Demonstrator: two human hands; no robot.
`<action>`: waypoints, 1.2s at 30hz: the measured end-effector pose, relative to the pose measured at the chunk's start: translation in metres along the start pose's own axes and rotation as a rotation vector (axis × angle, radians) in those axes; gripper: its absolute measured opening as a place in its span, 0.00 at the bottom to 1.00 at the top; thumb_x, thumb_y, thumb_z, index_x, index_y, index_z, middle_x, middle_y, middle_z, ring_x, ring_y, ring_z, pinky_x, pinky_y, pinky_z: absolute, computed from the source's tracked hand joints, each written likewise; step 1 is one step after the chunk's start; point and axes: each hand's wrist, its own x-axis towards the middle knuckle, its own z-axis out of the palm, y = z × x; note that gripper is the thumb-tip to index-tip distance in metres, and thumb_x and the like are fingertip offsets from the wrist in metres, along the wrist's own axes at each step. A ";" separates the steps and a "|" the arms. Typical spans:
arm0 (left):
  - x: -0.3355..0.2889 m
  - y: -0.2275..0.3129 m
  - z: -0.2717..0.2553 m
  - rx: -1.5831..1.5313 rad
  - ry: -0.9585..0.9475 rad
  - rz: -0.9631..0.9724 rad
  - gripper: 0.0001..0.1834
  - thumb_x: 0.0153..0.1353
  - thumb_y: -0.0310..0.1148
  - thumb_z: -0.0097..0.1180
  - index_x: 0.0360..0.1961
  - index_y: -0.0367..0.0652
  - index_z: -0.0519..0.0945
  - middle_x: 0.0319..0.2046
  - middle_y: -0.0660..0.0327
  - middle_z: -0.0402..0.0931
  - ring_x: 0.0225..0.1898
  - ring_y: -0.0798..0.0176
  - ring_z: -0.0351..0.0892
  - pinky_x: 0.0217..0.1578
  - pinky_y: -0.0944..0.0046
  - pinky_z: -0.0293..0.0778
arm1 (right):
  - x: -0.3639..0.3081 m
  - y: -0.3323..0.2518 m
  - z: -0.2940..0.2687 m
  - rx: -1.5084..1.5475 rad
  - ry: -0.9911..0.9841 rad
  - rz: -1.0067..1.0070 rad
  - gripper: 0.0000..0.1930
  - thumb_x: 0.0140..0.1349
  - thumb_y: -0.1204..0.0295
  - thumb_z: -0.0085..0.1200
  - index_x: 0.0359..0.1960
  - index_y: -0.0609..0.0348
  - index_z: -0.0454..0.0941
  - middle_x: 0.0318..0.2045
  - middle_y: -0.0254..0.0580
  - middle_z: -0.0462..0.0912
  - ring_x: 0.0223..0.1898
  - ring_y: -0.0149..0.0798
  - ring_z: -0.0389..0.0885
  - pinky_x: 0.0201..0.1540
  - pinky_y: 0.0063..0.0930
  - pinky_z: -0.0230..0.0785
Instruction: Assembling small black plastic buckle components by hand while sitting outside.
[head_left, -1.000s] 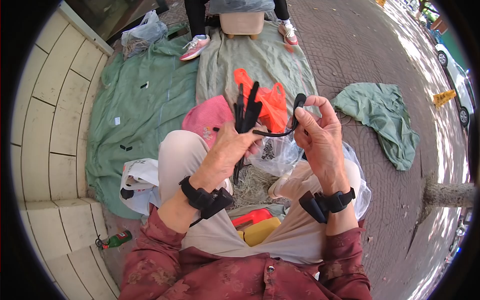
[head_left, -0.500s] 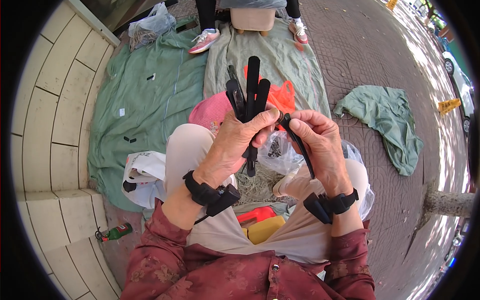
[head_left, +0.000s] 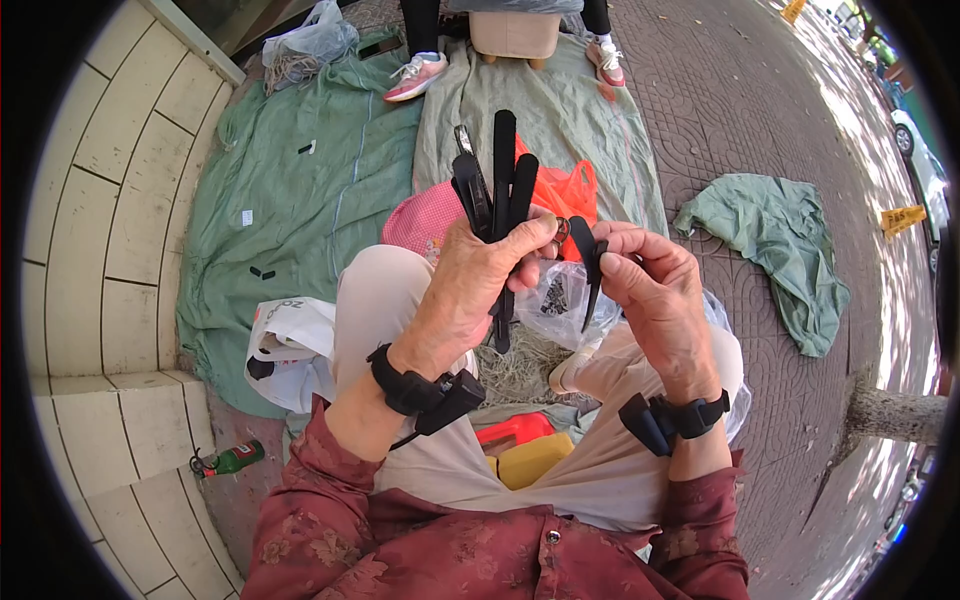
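My left hand [head_left: 480, 270] is closed around a bunch of long, flat black strips [head_left: 505, 165] that look like hair clips. Most are matt; one has a shiny silver tip. At its thumb and fingertip shows a small dark metal loop, perhaps a spring [head_left: 561, 232]. Between thumb and fingers, my right hand [head_left: 655, 285] pinches a curved, tapering black hair clip piece [head_left: 589, 262], pointed end down, close beside the loop. Whether loop and piece touch is too small to tell. Both hands are raised above my lap.
Below my hands are a clear plastic bag [head_left: 548, 300] with small dark bits, an orange bag [head_left: 570, 190] and a pink cloth [head_left: 415, 220]. Green sheets [head_left: 290, 190] cover the ground ahead. A white bag [head_left: 300, 340] and green bottle [head_left: 238, 457] are left. Another person's shoes [head_left: 416, 78] stand ahead.
My right hand has shifted slightly right and down. The black piece in it has turned more upright, its broad end now showing beside the loop. My left hand keeps its bunch, nearly still.
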 end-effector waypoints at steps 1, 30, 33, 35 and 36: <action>0.000 0.000 0.000 0.000 0.001 0.000 0.09 0.61 0.35 0.61 0.38 0.41 0.78 0.28 0.65 0.76 0.21 0.78 0.69 0.19 0.77 0.59 | -0.001 -0.002 0.001 0.023 0.015 -0.001 0.06 0.59 0.80 0.60 0.38 0.64 0.82 0.36 0.33 0.82 0.29 0.19 0.72 0.32 0.14 0.63; -0.002 0.003 0.003 -0.038 -0.054 0.100 0.12 0.61 0.30 0.61 0.43 0.36 0.78 0.29 0.57 0.82 0.23 0.72 0.79 0.21 0.76 0.65 | -0.006 -0.013 0.011 0.032 -0.050 0.179 0.08 0.66 0.74 0.55 0.45 0.62 0.76 0.29 0.32 0.81 0.29 0.22 0.75 0.34 0.15 0.68; -0.003 0.004 0.004 -0.080 -0.052 0.071 0.11 0.61 0.31 0.62 0.41 0.35 0.80 0.29 0.57 0.82 0.23 0.74 0.78 0.21 0.76 0.65 | -0.006 -0.013 0.007 0.047 -0.084 0.170 0.08 0.64 0.76 0.55 0.43 0.63 0.78 0.30 0.33 0.81 0.30 0.22 0.76 0.36 0.15 0.69; -0.003 0.004 0.006 -0.054 -0.037 0.070 0.11 0.60 0.31 0.62 0.40 0.35 0.80 0.28 0.57 0.82 0.23 0.74 0.76 0.21 0.76 0.64 | -0.006 -0.012 0.006 0.033 -0.105 0.168 0.06 0.64 0.76 0.56 0.40 0.64 0.79 0.30 0.33 0.82 0.30 0.22 0.77 0.36 0.16 0.69; -0.003 0.005 0.006 -0.030 -0.021 0.070 0.11 0.60 0.32 0.63 0.39 0.35 0.81 0.28 0.57 0.82 0.22 0.75 0.75 0.21 0.76 0.64 | -0.006 -0.013 0.005 0.034 -0.104 0.168 0.06 0.64 0.76 0.56 0.40 0.64 0.79 0.30 0.33 0.82 0.30 0.22 0.77 0.36 0.16 0.69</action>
